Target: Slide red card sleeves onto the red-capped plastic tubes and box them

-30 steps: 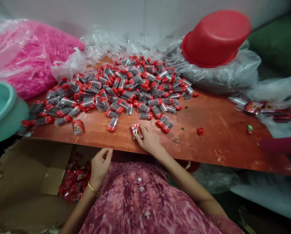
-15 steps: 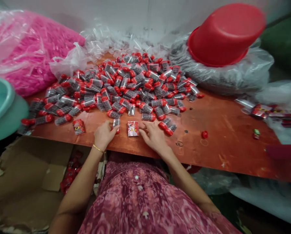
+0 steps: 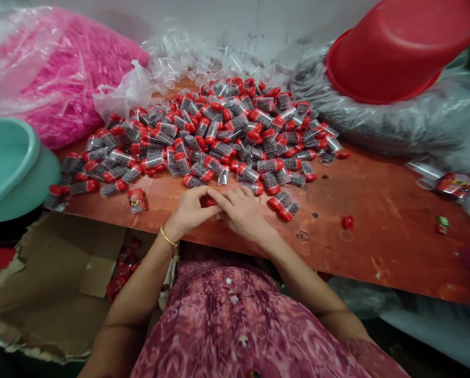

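My left hand [image 3: 190, 211] is closed around a small clear tube with a red cap [image 3: 209, 201], mostly hidden between the hands. My right hand [image 3: 244, 210] meets it from the right, fingers bent over the tube's front and touching my left fingertips; whether it grips anything is hidden. Beneath the right fingers, only a sliver of a red packet shows. Another red packet [image 3: 136, 200] lies left of my hands. Just beyond them rises a large pile of red-capped clear tubes [image 3: 219, 131] with dark contents. A pair of such tubes [image 3: 283, 205] lies to the right.
A teal basin [image 3: 41, 173] stands at the left, near a bag of pink pieces [image 3: 77, 79]. A red tub [image 3: 392, 58] rests on a plastic bag at back right. A loose red cap [image 3: 347, 222] lies on the orange table [image 3: 380, 247]. An open cardboard box [image 3: 45, 283] sits below.
My hands have come together over the middle packet, which is now largely covered. The left hand has brought the tube rightward. The view has shifted slightly, moving the surroundings in the picture.
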A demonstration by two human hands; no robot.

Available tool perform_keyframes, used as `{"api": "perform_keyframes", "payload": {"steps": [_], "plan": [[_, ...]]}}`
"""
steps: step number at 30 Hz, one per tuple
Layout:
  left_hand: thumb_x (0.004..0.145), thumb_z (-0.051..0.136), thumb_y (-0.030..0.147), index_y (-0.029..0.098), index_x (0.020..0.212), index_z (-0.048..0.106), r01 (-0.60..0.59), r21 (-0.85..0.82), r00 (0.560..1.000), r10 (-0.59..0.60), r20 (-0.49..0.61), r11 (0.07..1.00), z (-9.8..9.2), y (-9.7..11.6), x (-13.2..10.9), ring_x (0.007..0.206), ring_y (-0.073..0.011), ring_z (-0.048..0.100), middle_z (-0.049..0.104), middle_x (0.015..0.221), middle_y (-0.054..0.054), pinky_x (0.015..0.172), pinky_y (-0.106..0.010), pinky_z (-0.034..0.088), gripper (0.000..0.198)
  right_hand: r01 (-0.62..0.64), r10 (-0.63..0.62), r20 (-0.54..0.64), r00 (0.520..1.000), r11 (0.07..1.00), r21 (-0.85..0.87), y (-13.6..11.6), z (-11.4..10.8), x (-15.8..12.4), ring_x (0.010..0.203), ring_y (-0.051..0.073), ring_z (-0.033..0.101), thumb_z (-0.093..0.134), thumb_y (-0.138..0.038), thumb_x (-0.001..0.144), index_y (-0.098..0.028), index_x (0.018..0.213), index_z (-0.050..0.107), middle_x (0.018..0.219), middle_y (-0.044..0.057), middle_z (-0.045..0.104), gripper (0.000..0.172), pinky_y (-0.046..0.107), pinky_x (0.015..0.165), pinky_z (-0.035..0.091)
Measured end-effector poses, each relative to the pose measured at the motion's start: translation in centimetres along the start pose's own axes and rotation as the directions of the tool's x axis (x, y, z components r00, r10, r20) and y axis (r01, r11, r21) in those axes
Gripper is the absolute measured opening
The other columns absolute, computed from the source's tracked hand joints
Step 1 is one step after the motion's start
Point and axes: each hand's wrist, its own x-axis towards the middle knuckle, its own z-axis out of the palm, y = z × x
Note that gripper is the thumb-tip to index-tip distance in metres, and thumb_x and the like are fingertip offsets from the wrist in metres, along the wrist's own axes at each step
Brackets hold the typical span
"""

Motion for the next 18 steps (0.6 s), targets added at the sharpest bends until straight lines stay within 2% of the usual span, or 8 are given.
{"api": "perform_keyframes", "payload": {"steps": [2, 4, 7, 9, 10, 12, 15, 18], "plan": [[0.077, 0.058, 0.034, 0.014, 0.097, 0.063, -0.063, -0.008, 0.993, 0.062, -0.098, 0.998, 0.6, 0.2, 0.5, 0.075, -0.0158, 0.062, 0.068, 0.087, -0.006, 0.068, -0.028, 0.05, 0.029, -0.141, 0.14, -0.047, 0.989, 0.99, -0.015, 1.1, 0.3, -1.1, 0.089, 0.025, 0.055, 0.04, -0.024, 0.09, -0.017, 0.128, 0.049, 0.097, 0.011, 0.064, 0.04, 0.04, 0.082, 0.039], [0.08, 0.057, 0.035, 0.015, 0.104, 0.062, -0.157, 0.127, 0.979, 0.171, -0.114, 0.979, 1.0, -0.3, 1.0, 0.092, -0.0199, 0.062, 0.068, 0.103, -0.01, 0.083, -0.035, 0.049, 0.031, -0.285, 0.285, -0.109, 0.952, 0.958, 0.011, 2.3, 1.0, -2.8, 0.088, 0.026, 0.054, 0.043, -0.029, 0.088, -0.013, 0.123, 0.051, 0.096, 0.013, 0.063, 0.039, 0.039, 0.079, 0.04], [0.081, 0.056, 0.037, 0.019, 0.108, 0.063, -0.341, 0.376, 0.94, 0.319, 0.119, 0.862, 1.5, -1.9, 1.2, 0.122, -0.0279, 0.047, 0.057, 0.128, -0.011, 0.104, -0.047, 0.034, 0.033, -0.417, 0.415, -0.112, 0.903, 0.909, 0.009, 3.5, 2.7, -5.2, 0.086, 0.027, 0.053, 0.044, -0.035, 0.087, -0.01, 0.113, 0.055, 0.096, 0.015, 0.062, 0.037, 0.038, 0.075, 0.041], [0.084, 0.053, 0.038, 0.021, 0.113, 0.062, -0.405, 0.447, 0.913, 0.325, 0.248, 0.798, 2.0, -2.8, 1.0, 0.13, -0.0298, 0.039, 0.054, 0.133, -0.01, 0.107, -0.049, 0.027, 0.035, -0.461, 0.454, -0.097, 0.886, 0.885, -0.067, 3.8, 3.6, -6.0, 0.089, 0.028, 0.051, 0.044, -0.035, 0.087, -0.009, 0.111, 0.056, 0.102, 0.017, 0.061, 0.038, 0.039, 0.075, 0.04], [0.085, 0.051, 0.039, 0.021, 0.115, 0.061, -0.405, 0.471, 0.912, 0.311, 0.267, 0.783, 2.3, -3.1, 0.8, 0.13, -0.0298, 0.038, 0.055, 0.132, -0.009, 0.107, -0.049, 0.027, 0.037, -0.47, 0.462, -0.094, 0.882, 0.877, -0.102, 3.9, 3.9, -6.1, 0.09, 0.029, 0.05, 0.045, -0.036, 0.087, -0.009, 0.112, 0.056, 0.106, 0.018, 0.06, 0.039, 0.04, 0.076, 0.039], [0.086, 0.049, 0.041, 0.021, 0.118, 0.06, -0.335, 0.533, 0.942, 0.261, 0.212, 0.777, 3.1, -3.5, 0.2, 0.127, -0.0297, 0.042, 0.058, 0.127, -0.009, 0.106, -0.049, 0.027, 0.04, -0.479, 0.469, -0.098, 0.878, 0.867, -0.135, 3.9, 4.4, -5.8, 0.093, 0.029, 0.048, 0.046, -0.038, 0.087, -0.01, 0.115, 0.056, 0.111, 0.017, 0.058, 0.041, 0.04, 0.078, 0.038], [0.086, 0.047, 0.043, 0.021, 0.12, 0.059, -0.139, 0.618, 0.987, 0.156, 0.027, 0.774, 4.3, -3.3, -0.7, 0.123, -0.0312, 0.045, 0.06, 0.123, -0.011, 0.104, -0.05, 0.027, 0.041, -0.485, 0.474, -0.108, 0.874, 0.867, -0.118, 4.2, 4.8, -5.3, 0.097, 0.029, 0.048, 0.046, -0.041, 0.087, -0.013, 0.116, 0.057, 0.11, 0.015, 0.057, 0.042, 0.04, 0.081, 0.038], [0.088, 0.046, 0.041, 0.019, 0.121, 0.057, 0.033, 0.646, 0.988, 0.072, -0.135, 0.762, 4.6, -2.8, -1.0, 0.12, -0.031, 0.047, 0.057, 0.125, -0.014, 0.101, -0.05, 0.029, 0.042, -0.486, 0.475, -0.124, 0.871, 0.87, -0.088, 4.6, 5.0, -5.2, 0.099, 0.029, 0.047, 0.048, -0.041, 0.086, -0.013, 0.117, 0.056, 0.112, 0.015, 0.056, 0.043, 0.041, 0.084, 0.037]]}}
